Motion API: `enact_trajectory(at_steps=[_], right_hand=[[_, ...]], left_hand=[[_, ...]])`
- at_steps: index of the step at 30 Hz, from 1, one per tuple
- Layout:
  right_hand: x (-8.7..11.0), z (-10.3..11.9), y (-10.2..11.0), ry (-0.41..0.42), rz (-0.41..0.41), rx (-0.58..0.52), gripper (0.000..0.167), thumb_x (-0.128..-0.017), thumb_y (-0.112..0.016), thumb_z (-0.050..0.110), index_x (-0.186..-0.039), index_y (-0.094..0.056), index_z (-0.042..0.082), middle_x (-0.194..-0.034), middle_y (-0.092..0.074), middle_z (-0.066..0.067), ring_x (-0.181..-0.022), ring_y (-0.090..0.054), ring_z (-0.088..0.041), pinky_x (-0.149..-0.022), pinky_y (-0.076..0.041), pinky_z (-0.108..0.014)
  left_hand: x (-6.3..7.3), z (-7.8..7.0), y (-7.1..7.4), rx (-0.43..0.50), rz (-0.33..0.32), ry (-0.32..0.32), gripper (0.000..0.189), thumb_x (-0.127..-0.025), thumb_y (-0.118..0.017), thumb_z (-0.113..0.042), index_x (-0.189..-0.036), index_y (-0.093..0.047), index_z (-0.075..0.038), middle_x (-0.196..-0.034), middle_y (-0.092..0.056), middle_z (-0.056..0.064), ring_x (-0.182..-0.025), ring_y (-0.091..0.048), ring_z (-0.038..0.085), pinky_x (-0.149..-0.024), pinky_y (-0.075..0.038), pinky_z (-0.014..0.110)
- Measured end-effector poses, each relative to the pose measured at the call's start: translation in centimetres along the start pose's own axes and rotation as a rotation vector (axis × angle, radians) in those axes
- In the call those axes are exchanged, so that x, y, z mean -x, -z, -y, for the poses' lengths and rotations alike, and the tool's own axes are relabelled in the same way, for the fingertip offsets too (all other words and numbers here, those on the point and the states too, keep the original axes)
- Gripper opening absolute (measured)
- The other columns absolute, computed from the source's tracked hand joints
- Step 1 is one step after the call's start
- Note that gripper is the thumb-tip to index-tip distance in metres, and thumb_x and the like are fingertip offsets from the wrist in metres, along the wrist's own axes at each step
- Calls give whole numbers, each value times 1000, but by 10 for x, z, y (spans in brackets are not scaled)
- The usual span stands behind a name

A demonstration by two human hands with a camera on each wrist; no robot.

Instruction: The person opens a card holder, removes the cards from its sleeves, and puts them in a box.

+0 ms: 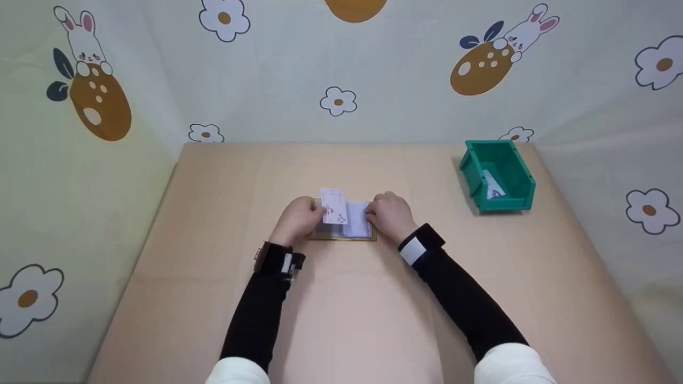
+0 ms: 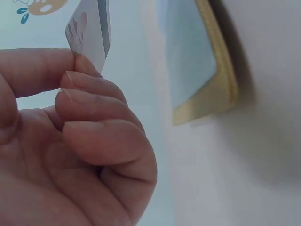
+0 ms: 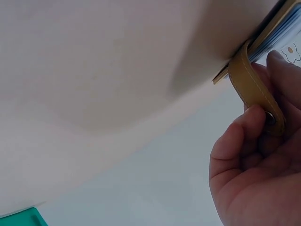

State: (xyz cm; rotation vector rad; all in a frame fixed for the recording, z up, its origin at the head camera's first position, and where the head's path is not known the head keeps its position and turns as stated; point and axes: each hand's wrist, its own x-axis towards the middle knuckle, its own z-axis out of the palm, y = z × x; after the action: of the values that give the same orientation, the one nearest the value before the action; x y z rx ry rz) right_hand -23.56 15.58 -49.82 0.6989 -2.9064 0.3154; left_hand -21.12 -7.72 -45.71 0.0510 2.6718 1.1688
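In the head view, a card holder (image 1: 356,229) lies spread out on the table with its clear sleeves showing. My left hand (image 1: 299,217) pinches a white card (image 1: 334,205) with a printed pattern between thumb and forefinger, raised over the holder's left half. Seen from the left wrist, the card (image 2: 88,35) stands apart from the holder's yellowish corner (image 2: 223,96). At the holder's right edge, my right hand (image 1: 392,216) holds the sleeves with thumb and fingers. Its tan snap strap (image 3: 254,87) curves against the curled fingers of that hand in the right wrist view.
A green plastic bin (image 1: 501,204) stands at the table's back right, with a white card bearing a dark print (image 1: 493,186) inside. Patterned cloth (image 1: 267,80) hangs behind the tan table (image 1: 352,314) and along both sides.
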Motion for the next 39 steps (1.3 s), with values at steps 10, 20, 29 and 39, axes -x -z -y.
enact_trajectory(at_steps=[10, 20, 29, 39], right_hand=[[1, -1, 2, -18, 26, -33, 15, -89, -73, 20, -99, -79, 11, -86, -68, -6, -80, -58, -26, -71, -47, -40], [0, 0, 21, -79, -14, -242, 20, -96, -66, 23, -98, -77, 8, -92, -68, -6, -91, -60, -26, -83, -46, -39], [3, 13, 45, -181, 22, -473, 29, -101, -58, 28, -96, -76, 6, -92, -66, -6, -79, -53, -21, -71, -42, -34], [3, 21, 46, -204, 38, -548, 30, -98, -62, 30, -78, -67, 9, -73, -53, -1, -70, -49, -18, -64, -38, -31]], left_hand=[[2, -10, 5, 81, 12, -27, 22, -97, -57, -22, -80, -54, -7, -74, -52, 4, -62, -49, 17, -57, -41, 29], [2, -16, 4, 106, -7, -47, 22, -96, -59, -23, -80, -55, -7, -76, -53, 3, -66, -49, 17, -59, -41, 30], [3, -22, 2, 112, 9, -67, 21, -97, -58, -21, -82, -56, -6, -76, -52, 4, -68, -49, 18, -62, -41, 30], [2, -24, -3, 84, 16, -98, 21, -97, -57, -20, -82, -57, -5, -75, -52, 3, -70, -49, 19, -65, -41, 31]])
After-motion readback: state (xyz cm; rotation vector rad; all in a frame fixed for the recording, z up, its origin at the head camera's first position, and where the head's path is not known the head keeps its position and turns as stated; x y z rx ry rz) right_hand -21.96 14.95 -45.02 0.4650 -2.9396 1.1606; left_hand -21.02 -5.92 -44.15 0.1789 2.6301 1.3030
